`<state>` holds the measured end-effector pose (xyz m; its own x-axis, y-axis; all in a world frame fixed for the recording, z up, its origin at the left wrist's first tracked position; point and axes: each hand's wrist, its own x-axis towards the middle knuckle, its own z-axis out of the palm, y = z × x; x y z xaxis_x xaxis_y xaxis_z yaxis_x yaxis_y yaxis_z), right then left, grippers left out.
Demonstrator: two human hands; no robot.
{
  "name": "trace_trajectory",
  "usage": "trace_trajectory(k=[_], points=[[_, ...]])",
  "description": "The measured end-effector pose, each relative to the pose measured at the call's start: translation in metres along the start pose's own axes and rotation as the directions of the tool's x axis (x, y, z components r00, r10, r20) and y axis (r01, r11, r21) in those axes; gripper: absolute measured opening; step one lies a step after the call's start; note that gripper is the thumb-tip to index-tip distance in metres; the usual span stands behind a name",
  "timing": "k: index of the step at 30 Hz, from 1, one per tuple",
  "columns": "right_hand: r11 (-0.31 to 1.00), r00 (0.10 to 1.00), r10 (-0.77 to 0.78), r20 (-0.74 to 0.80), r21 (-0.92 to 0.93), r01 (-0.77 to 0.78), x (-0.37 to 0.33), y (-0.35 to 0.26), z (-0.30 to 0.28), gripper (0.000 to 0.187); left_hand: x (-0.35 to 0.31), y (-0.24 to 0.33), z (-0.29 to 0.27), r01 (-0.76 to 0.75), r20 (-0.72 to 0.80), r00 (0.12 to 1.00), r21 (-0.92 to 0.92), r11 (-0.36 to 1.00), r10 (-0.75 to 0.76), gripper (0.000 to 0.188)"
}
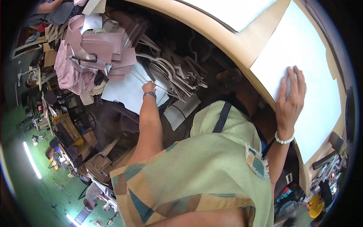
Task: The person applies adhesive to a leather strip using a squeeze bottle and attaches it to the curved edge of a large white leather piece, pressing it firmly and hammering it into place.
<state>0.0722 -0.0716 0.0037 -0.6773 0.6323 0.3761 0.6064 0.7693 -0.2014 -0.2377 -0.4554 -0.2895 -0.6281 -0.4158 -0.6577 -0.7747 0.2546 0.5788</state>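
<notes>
My left hand (149, 87), with a dark band at the wrist, reaches out low on the left and is closed. Its fingers curl down at a fanned stack of white sheets (124, 92), beside narrow pale strips. Whatever is between them is too small to make out. On the tan worktable, my right hand (292, 87) lies with fingers stretched over a large white sheet (314, 56). White beads circle that wrist. Curved offcut strips (172, 73) lie to the right of my left hand.
Mauve cut pieces (100, 47) are heaped past my left hand. Another white sheet (230, 13) lies at the worktable's (261, 81) far end. A hammer (329, 151) and other tools sit at its right edge. A yellow crate (68, 128) stands left; other people are farther off.
</notes>
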Motion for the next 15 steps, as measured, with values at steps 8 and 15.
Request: trace_trajectory(k=[8, 15], points=[[0.999, 0.999, 0.032, 0.022, 0.03, -0.033, 0.004, 0.0, -0.002, 0.029, 0.037, -0.04, 0.051, 0.081, 0.093, 0.993, -0.114, 0.99, -0.07, 0.009], [0.995, 0.995, 0.082, 0.062, 0.058, -0.085, 0.005, -0.007, -0.006, 0.03, 0.063, -0.051, 0.067, 0.247, 0.015, 0.968, -0.22, 0.944, -0.25, 0.016]])
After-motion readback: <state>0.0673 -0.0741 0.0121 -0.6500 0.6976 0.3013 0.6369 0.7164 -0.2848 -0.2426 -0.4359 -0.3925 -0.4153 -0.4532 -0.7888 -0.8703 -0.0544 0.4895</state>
